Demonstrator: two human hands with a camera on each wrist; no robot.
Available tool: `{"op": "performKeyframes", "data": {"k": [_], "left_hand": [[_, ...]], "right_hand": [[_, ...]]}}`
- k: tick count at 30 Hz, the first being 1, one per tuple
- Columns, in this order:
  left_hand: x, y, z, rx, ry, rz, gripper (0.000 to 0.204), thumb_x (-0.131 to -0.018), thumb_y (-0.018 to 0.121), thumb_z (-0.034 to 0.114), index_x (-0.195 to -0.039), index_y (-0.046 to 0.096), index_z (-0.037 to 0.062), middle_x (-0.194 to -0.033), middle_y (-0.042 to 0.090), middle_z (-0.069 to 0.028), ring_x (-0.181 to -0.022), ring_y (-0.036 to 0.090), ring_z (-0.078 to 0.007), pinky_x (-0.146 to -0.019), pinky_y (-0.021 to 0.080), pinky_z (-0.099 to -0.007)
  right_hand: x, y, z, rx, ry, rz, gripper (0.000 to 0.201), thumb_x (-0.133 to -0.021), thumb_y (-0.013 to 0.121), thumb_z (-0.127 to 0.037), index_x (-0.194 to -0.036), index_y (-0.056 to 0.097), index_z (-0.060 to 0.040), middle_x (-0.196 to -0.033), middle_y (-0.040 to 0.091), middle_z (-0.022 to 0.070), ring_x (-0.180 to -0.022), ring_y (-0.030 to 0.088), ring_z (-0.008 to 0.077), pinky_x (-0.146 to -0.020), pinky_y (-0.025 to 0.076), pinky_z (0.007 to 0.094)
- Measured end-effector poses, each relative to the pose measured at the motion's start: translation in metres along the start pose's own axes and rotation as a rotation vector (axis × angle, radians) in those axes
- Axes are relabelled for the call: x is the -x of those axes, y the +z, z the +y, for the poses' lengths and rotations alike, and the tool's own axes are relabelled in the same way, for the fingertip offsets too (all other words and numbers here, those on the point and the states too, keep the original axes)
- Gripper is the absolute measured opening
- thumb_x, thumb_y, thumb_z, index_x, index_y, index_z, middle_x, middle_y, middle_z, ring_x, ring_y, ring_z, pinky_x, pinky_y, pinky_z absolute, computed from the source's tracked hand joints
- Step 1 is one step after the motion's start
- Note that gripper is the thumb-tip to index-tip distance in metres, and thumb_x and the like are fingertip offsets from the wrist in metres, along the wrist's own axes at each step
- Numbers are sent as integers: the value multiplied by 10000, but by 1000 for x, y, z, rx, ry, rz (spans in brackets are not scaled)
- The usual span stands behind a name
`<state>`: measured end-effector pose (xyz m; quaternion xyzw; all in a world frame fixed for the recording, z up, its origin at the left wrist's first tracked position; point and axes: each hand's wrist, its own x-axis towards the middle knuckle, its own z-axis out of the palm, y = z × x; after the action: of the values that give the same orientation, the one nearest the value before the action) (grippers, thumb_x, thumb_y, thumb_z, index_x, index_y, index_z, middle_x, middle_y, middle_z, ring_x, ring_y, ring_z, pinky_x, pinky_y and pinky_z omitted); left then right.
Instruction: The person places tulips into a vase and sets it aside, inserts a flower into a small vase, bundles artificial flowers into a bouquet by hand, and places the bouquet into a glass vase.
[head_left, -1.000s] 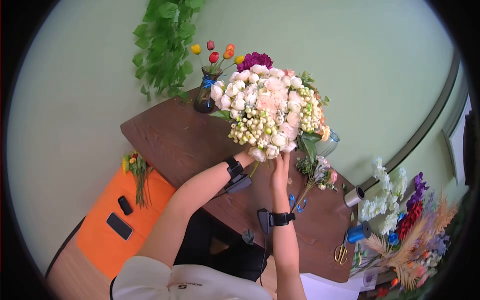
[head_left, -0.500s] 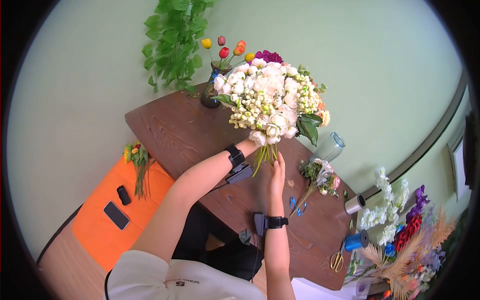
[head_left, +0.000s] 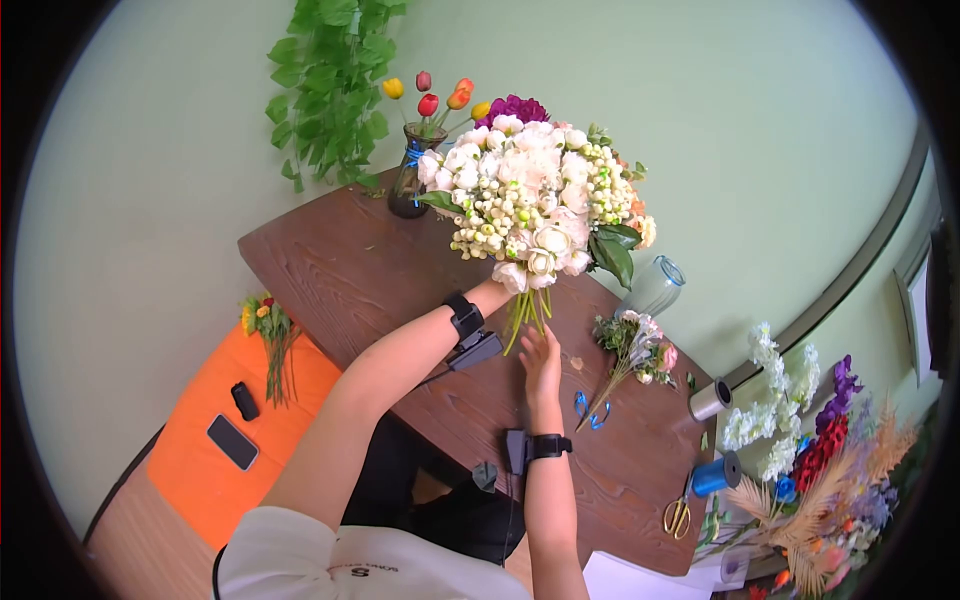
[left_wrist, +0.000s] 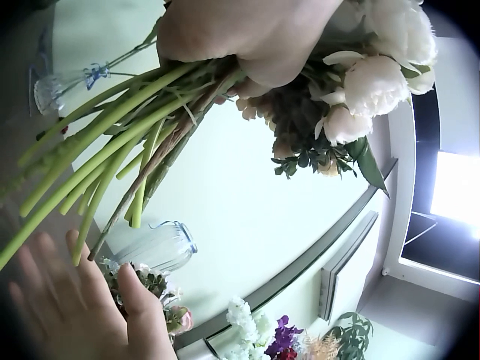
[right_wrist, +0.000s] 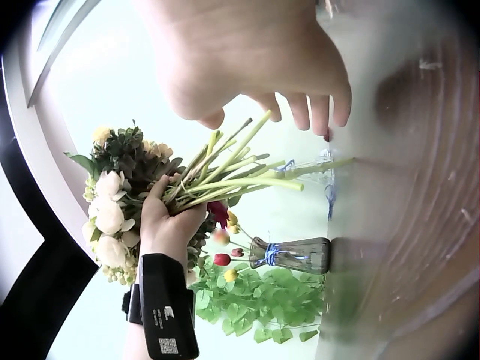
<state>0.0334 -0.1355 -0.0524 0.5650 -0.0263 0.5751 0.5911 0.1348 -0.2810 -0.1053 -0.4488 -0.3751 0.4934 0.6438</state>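
Observation:
A large bouquet (head_left: 530, 200) of white and pale pink flowers with cream berries is raised over the table. Its green stems (left_wrist: 112, 142) fan out below the blooms. My left hand (right_wrist: 171, 225) grips them just under the flower heads; in the head view the blooms hide most of that hand (head_left: 490, 295). Near the lower stem ends is my right hand (head_left: 542, 370), fingers extended and spread, holding nothing. In the left wrist view the right hand (left_wrist: 97, 322) shows its palm and thumb below the cut ends.
On the brown table (head_left: 330, 250) stand a dark vase (head_left: 408, 185) of tulips and a clear glass jar (head_left: 655, 285). A small flower bunch (head_left: 635, 350), blue scissors (head_left: 592, 410), ribbon spools (head_left: 716, 474) and gold-handled scissors (head_left: 678, 515) lie to the right. An orange mat (head_left: 210, 450) holds a phone.
The right hand has come away from the stems toward the body, its fingers spreading. More of the stems now shows below the blooms, while the left hand keeps its grip.

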Motion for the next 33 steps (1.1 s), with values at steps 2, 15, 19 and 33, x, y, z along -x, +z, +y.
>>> {"op": "performKeyframes", "data": {"k": [2,15,19,33], "left_hand": [[4,-2,-2,30,-16,1,274,-901,363,224,-1113,422,61,-1052,477,-60,-943,473,-155,-806,441,-265],[5,-6,-14,231,-132,10,293,-909,336,239,-1126,414,58,-1054,477,-64,-939,477,-159,-800,446,-271],[11,-11,-17,293,-169,16,299,-911,328,244,-1130,411,57,-1055,477,-65,-938,478,-160,-799,447,-272],[19,-27,-9,304,-347,-31,315,-915,315,257,-1140,404,55,-1056,477,-68,-935,482,-165,-794,451,-279]], "right_hand": [[-4,-5,3,-48,56,55,526,-859,367,-423,-1247,370,-68,-1219,429,121,-1086,423,227,-910,314,369],[-15,-24,16,-175,119,189,369,-860,387,-334,-972,507,-3,-925,549,122,-817,530,209,-755,437,342],[-16,-23,18,-182,120,197,342,-860,391,-311,-945,513,-3,-897,553,119,-798,532,202,-736,442,331],[-14,-29,7,-175,159,253,294,-830,419,-307,-922,533,-52,-863,562,75,-760,538,175,-687,440,304]]}}
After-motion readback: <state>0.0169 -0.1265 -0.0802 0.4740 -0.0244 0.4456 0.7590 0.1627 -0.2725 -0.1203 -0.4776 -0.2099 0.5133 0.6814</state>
